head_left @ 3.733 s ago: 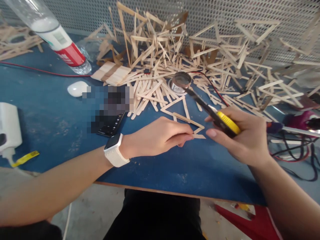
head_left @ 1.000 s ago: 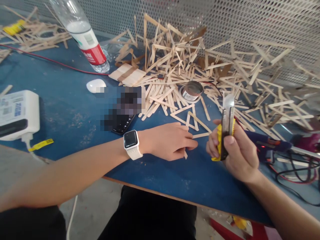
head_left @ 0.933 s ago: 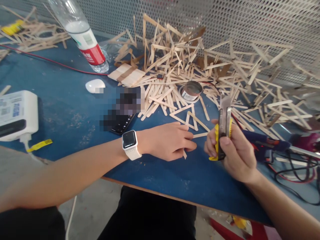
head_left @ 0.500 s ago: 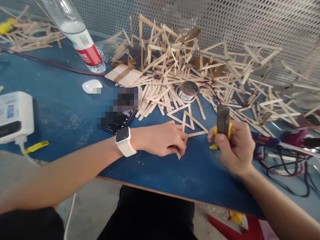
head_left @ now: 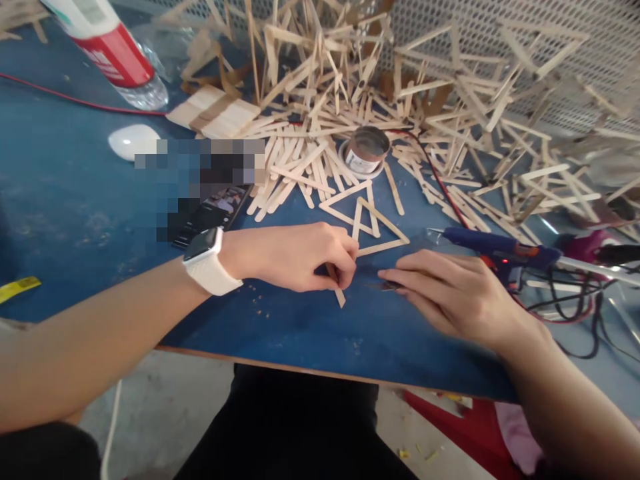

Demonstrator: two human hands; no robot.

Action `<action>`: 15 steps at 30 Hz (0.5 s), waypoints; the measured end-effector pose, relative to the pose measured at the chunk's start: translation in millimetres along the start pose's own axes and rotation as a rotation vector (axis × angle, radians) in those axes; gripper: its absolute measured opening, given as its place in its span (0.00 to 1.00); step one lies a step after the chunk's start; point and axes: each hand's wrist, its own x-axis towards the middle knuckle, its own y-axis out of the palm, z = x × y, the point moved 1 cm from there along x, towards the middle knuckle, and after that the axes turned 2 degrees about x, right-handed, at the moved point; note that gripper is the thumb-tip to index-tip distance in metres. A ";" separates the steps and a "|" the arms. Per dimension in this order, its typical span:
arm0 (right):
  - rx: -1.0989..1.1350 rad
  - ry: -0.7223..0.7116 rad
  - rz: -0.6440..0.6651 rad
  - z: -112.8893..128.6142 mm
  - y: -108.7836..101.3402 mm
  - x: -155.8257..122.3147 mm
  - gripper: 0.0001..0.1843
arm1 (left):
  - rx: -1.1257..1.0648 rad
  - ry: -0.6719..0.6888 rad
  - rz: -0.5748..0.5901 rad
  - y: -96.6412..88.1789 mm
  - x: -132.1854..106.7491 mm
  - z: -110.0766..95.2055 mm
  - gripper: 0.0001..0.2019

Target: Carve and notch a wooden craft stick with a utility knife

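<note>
My left fingers (head_left: 346, 265) pinch a stick (head_left: 341, 298), likely light, stiff, best held mid-length; right fingers (head_left: 417, 278) hold a dark tool (head_left: 389, 286).

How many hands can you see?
2: the left hand, holding a wooden stick, and the right hand, just below the blue glue gun in the picture, gripping a mostly hidden dark object. No others show.

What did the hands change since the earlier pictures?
The right hand turned palm-down and moved toward the left hand; the knife it held up is hidden now, except perhaps a dark sliver. The left still pinches a stick. The wooden triangles and can stayed put.
</note>
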 end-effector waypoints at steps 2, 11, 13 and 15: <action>-0.002 0.019 0.033 4.6 -2.4 -2.8 0.16 | -0.008 -0.005 0.007 -0.8 0.1 -0.3 0.08; -0.050 -0.070 0.091 17.5 6.3 4.0 0.10 | -0.012 0.032 -0.010 0.8 0.0 2.9 0.12; -0.035 -0.078 0.068 20.5 8.2 7.5 0.11 | -0.011 0.039 -0.007 0.7 0.0 3.0 0.14; -0.017 -0.079 0.054 23.8 10.0 10.9 0.10 | -0.002 0.038 -0.009 0.3 -0.2 2.4 0.14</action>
